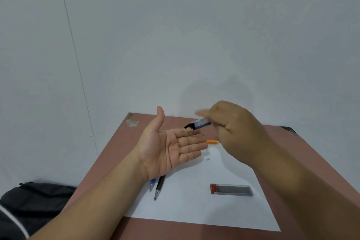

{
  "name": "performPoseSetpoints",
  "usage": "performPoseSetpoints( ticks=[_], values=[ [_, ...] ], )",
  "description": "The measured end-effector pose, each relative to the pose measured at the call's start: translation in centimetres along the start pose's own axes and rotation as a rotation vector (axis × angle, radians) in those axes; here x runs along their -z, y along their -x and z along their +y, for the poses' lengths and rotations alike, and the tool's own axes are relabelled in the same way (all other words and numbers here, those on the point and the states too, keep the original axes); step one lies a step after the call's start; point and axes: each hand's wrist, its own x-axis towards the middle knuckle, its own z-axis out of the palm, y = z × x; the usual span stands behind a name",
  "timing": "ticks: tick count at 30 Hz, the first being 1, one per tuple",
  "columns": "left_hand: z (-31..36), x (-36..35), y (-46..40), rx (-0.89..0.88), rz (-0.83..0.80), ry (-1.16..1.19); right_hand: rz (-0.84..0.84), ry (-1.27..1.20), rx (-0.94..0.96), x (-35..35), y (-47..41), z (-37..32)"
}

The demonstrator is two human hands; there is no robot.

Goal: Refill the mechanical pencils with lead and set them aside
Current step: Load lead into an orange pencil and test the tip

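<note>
Two hands up over a brown bench [303, 161], pale wall [175, 25] behind. Dark bag [35, 198] sits low at the left, off the bench edge. White paper sheet [194, 206] covers the middle of the bench and carries most of the items.

Left hand [171, 148]: palm up, fingers [191, 145] straight and together, thumb sticking up, holding nothing. It hovers above the far left part of the sheet.

Right hand [233, 132]: back toward the camera, fingers curled round a small lead case [200, 122], dark cap end pointing left and tilted down, right above the left hand's fingertips. Index finger is motion-blurred; can't tell if the cap touches the palm or if any lead is out.

Second lead case [231, 189], clear with a red-brown end, lies flat on the sheet near the right forearm, well apart from both hands.

Black pencil [160, 187] and blue pencil [152, 184] lie side by side on the sheet's left edge, tips toward the camera, upper ends hidden under the left wrist.

Orange pencil [212, 141] lies on the bench between the two hands, mostly hidden by them.

Tiny white piece [208, 159] on the sheet just beyond the left fingertips; too small to identify.
</note>
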Motion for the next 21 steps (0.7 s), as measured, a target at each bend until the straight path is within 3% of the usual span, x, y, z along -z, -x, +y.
performPoseSetpoints(
  ticks=[12, 21],
  values=[
    [0.1, -0.2, 0.2, 0.003, 0.002, 0.016, 0.007, 0.001, -0.001, 0.2, -0.1, 0.3],
    [0.0, -0.2, 0.1, -0.013, 0.036, -0.007, 0.133, -0.044, 0.005, -0.9, 0.2, 1.2]
  ],
)
